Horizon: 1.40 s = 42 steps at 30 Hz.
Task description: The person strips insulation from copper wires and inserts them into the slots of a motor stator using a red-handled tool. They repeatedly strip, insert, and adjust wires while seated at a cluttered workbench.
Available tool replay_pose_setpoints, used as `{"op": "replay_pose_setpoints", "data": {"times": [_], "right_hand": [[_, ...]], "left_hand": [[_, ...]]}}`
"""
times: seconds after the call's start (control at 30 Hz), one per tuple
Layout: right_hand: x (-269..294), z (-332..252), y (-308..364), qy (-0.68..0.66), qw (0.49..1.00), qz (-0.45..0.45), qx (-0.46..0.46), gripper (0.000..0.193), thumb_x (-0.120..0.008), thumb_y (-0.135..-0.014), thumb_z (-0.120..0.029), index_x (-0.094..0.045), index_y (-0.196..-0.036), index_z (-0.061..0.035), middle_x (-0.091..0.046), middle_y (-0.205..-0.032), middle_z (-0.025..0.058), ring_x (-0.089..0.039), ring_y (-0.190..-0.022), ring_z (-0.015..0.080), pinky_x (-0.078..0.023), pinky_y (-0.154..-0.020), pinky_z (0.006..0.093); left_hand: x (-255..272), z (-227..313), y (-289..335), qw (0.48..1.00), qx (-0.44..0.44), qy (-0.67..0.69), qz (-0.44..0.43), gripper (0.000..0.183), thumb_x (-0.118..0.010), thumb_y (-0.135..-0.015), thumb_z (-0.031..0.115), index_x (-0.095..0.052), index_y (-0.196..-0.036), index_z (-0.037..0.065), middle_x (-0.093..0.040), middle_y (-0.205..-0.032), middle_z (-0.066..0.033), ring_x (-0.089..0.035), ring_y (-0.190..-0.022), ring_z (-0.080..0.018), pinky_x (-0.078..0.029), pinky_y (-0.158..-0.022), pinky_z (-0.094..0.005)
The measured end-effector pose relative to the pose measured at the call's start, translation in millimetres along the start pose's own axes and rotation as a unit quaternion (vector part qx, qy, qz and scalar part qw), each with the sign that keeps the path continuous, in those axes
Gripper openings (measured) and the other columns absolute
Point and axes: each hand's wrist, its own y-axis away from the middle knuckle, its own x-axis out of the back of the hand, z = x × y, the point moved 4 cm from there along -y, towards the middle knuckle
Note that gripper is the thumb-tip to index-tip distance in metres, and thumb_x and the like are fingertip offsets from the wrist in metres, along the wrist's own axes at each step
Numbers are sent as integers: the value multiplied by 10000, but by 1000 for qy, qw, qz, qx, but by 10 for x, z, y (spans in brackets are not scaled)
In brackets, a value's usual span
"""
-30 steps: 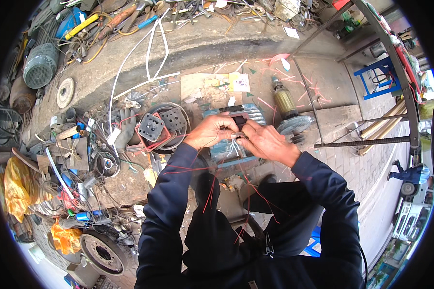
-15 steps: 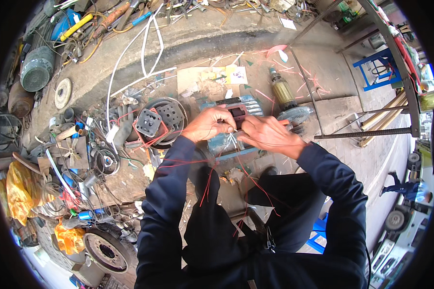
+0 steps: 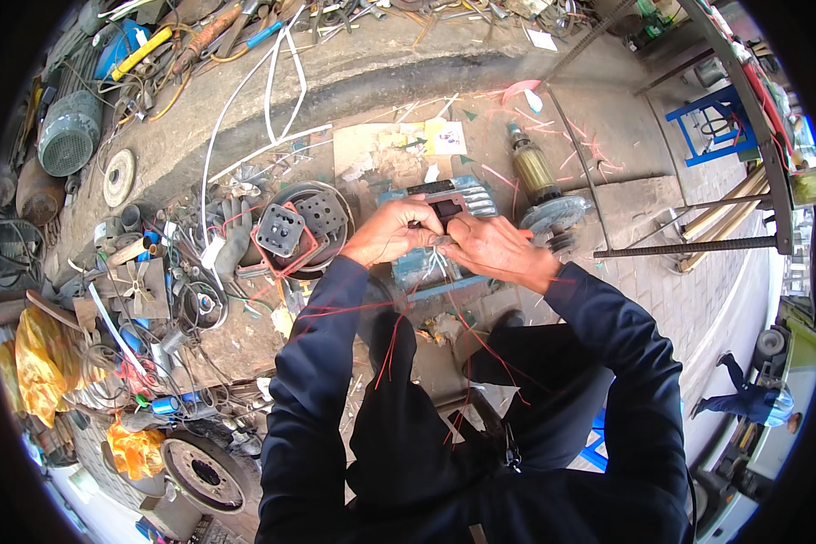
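Note:
Both my hands meet at the open, dark reddish terminal box [image 3: 448, 208] of a blue finned motor housing [image 3: 414, 265] lying before my feet. With bent fingers, my left hand [image 3: 395, 234] pinches thin wires at the box's near edge. My right hand [image 3: 494, 247] presses its fingertips against the same spot from the right, closed on the wires too. White sleeved leads [image 3: 436, 263] hang just below the fingertips. Long thin red wires [image 3: 390, 349] trail from there across my sleeves and legs. A small red end shows beside my right hand; its kind is unclear.
Left of the motor, a round pan [image 3: 335, 252] holds grey perforated blocks [image 3: 281, 229]. A wound rotor [image 3: 536, 169] lies to the right, near a rusty metal bar [image 3: 684, 249]. Motor parts and cables crowd the left; a blue stool [image 3: 712, 125] stands at far right.
My right hand has drawn slightly left and closer to the left one, its forearm following. A person in the far right background has moved nearer. The motor stays put.

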Motion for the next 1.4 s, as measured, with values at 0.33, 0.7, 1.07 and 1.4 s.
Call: {"op": "replay_pose_setpoints", "data": {"times": [0.33,0.7,1.07,1.4], "right_hand": [[-97,-46,167,-125,975,10,-184,420,-591,-1061,-400,-607,-1020,18,-669,-864,242,-686,-734,459,-560,-611,521],[-266,-59,318,-261,898,136,-327,503,-552,-1077,-427,-619,-1088,71,-667,-851,327,-677,-865,522,-533,-729,580],[-335,-65,408,-566,647,131,-494,506,-552,-1082,-514,-610,-1000,-18,-538,-726,49,-557,-572,143,-504,-487,354],[-174,-42,278,-639,512,61,-571,329,-594,-1059,-416,-536,-945,-112,-459,-697,-8,-498,-566,154,-455,-463,362]], "left_hand": [[-21,-72,74,999,-9,14,40,67,-759,-893,21,-703,-874,52,-718,-877,-9,-674,-910,-151,-288,-1259,-482],[-131,-118,55,991,8,-25,131,106,-763,-847,-63,-700,-850,21,-706,-804,-6,-637,-828,-127,-344,-1233,-464],[-242,-60,73,978,-29,-45,200,126,-731,-842,-79,-682,-861,36,-664,-795,-30,-627,-787,-160,-406,-1176,-504],[-296,-77,77,960,-72,-113,245,103,-784,-861,-33,-703,-874,29,-682,-750,-64,-672,-755,-205,-466,-1140,-480]]}}
